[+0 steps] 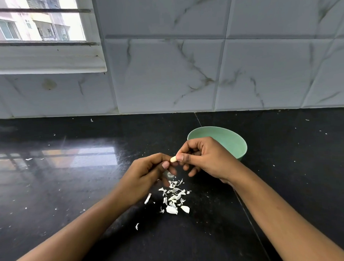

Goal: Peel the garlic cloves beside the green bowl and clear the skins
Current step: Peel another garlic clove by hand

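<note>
- Green bowl (pixel 232 142): pale mint green, plain inside and out.
- Garlic clove (pixel 173 159): creamy white, uniform.
- Skins (pixel 171 209): white to off-white flakes.
- Table (pixel 72 192): glossy black, sprinkled with fine pale specks; a thin grey seam line runs across it.
- Wall tiles (pixel 165 76): pale grey-white, marble-style grey-brown veining, darker grey joints.
- Window frame (pixel 47 60): white, a few dark smudges.
- Building outside (pixel 13 28): pinkish beige.

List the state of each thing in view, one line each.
garlic clove: bare, pinched by right hand
left hand: fingers curled beside garlic clove, grip unclear
green bowl: upright, bottom hidden behind right hand
skins: scattered on counter under hands, not cleared
</note>
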